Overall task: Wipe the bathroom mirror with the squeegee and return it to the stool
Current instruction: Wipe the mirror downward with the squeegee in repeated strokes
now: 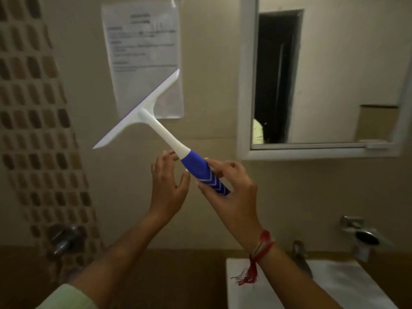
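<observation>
- White-framed wall mirror (245, 85): cut off at the top and right edges.
- Printed paper sheet (142, 52) above the grips: text too blurred to read.
- White basin (245, 286) below the grips: cut off at the bottom edge.

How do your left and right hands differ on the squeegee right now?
The right hand wraps the white-and-blue plastic squeegee at its blue grip's lower end; the left hand is open, fingertips touching higher, where white meets blue. The right wrist wears a red thread band; the left is bare. Both are raised before the wall.

One head-worn view is given, aimed forward at the wall (211, 63) and mirror (323, 74), hands (169, 186) seen close.
</observation>
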The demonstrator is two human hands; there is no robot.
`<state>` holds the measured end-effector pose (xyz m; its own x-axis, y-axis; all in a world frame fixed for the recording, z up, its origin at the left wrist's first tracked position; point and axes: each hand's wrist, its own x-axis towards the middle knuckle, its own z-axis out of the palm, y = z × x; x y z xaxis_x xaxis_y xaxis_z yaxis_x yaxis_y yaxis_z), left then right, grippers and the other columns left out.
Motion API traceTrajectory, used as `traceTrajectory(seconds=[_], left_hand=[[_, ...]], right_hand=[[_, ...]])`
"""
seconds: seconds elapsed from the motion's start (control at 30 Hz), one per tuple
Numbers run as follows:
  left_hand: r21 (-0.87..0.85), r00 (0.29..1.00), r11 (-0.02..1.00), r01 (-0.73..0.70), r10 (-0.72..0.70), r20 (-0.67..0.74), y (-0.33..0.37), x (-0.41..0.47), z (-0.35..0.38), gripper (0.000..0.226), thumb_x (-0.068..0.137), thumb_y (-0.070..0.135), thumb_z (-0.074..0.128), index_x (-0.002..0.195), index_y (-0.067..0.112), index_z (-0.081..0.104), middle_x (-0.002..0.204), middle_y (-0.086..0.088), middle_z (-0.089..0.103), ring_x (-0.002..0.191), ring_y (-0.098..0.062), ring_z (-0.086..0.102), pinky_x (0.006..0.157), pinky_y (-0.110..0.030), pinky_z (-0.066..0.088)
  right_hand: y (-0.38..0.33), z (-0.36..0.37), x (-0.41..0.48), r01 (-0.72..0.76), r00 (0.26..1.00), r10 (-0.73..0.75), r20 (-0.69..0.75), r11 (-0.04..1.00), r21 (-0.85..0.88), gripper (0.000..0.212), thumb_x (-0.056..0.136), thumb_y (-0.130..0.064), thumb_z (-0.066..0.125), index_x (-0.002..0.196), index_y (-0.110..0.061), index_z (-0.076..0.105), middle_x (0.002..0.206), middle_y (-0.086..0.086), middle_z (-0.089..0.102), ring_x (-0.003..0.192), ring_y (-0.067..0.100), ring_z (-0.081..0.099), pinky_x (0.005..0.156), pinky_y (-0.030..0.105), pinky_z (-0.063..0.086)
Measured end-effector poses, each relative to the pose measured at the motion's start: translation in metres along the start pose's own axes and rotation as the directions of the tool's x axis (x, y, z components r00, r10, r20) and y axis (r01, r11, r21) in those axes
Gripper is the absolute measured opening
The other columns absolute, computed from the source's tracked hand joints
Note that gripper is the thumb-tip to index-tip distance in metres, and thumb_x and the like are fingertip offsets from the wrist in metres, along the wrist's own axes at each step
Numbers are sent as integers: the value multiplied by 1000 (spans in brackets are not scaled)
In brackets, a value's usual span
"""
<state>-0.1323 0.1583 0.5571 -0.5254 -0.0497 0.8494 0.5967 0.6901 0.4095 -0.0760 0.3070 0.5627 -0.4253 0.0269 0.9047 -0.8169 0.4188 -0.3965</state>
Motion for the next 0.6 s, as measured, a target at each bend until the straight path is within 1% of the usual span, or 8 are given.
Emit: traceTrajectory(seconds=[0.07,0.17,0.27,0.3,0.4,0.5,0.53,0.6], left_hand=[[-33,997,997,-71,70,-29,19,25,9,36,82,17,51,117,5,49,113,-12,50,113,-29,41,98,-45,32],[-70,980,979,-190,185,-71,50,58,24,34,84,17,53,115,4,49,112,-16,51,111,-25,41,98,-38,30],[-103,944,942,-318,305,-123,77,93,36,34,84,16,56,114,3,49,115,-18,52,111,-18,41,101,-18,24],[-106,932,930,-352,337,-134,85,105,40,35,84,17,56,115,3,49,117,-18,52,113,-19,42,101,-16,24],[-96,905,906,-412,395,-156,106,137,52,40,85,18,58,121,3,47,122,-19,50,115,-28,45,99,-29,30],[-61,886,893,-446,431,-170,125,159,63,48,86,20,58,129,5,42,127,-17,48,115,-26,44,95,-24,28],[-37,875,886,-463,451,-175,129,165,66,50,86,20,58,131,5,41,128,-17,47,115,-26,44,96,-26,30],[28,856,875,-484,480,-192,134,175,71,51,87,20,57,132,4,40,129,-20,47,117,-30,44,97,-36,35]], right_hand=[[0,-20,15,8,1000,-10,-26,998,-64,40,71,-16,76,108,-9,61,96,7,60,81,-2,51,74,5,44],[4,-51,31,14,995,-27,-100,991,-134,36,72,-21,75,104,-11,61,97,4,59,84,4,54,72,12,48],[7,-80,43,37,976,-70,-205,986,-162,36,73,-23,75,104,-12,60,97,6,59,83,4,54,69,9,46],[7,-88,48,46,967,-86,-240,985,-169,35,74,-24,74,105,-13,60,96,6,58,82,2,53,68,7,45],[6,-113,63,55,940,-121,-320,976,-209,33,75,-25,71,103,-16,57,93,0,52,77,-3,52,63,4,43],[7,-132,76,15,924,-97,-370,976,-217,31,76,-22,72,99,-21,52,97,-11,42,76,1,53,58,3,44],[9,-137,79,1,920,-86,-383,976,-216,32,76,-20,72,98,-23,50,100,-11,39,78,3,52,59,3,44],[13,-145,82,-25,910,-68,-408,976,-217,35,75,-20,73,99,-23,48,106,-5,38,83,6,51,59,3,45]])
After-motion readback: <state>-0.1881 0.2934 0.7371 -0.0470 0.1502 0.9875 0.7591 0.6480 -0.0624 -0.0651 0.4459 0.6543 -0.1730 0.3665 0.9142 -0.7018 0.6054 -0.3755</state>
